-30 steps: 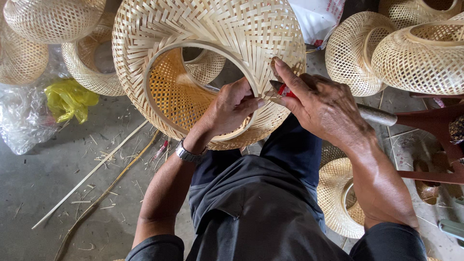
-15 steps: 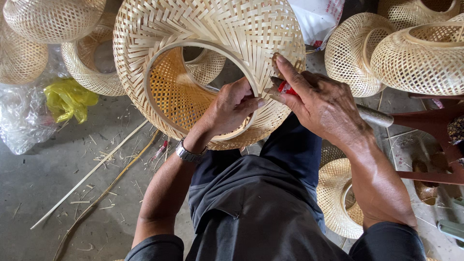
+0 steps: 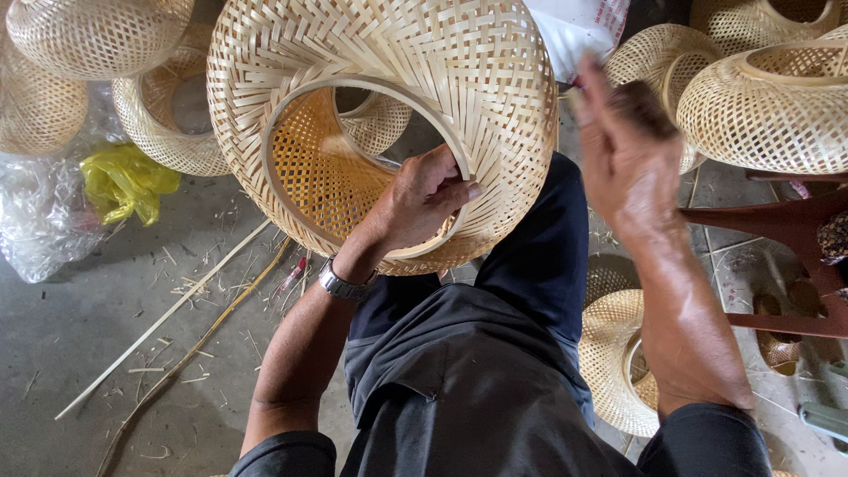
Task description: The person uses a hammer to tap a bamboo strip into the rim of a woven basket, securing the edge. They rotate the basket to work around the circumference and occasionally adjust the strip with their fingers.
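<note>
Basket rests on your lap, your left hand clamped on its hoop to steady it. Your right hand hangs blurred beside it; I cannot tell its grip

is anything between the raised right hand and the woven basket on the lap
Nothing visible. The right hand, blurred, hangs just off the right side of the woven bamboo basket with only open air between them. The left hand already grips the basket's inner rim hoop.
</note>
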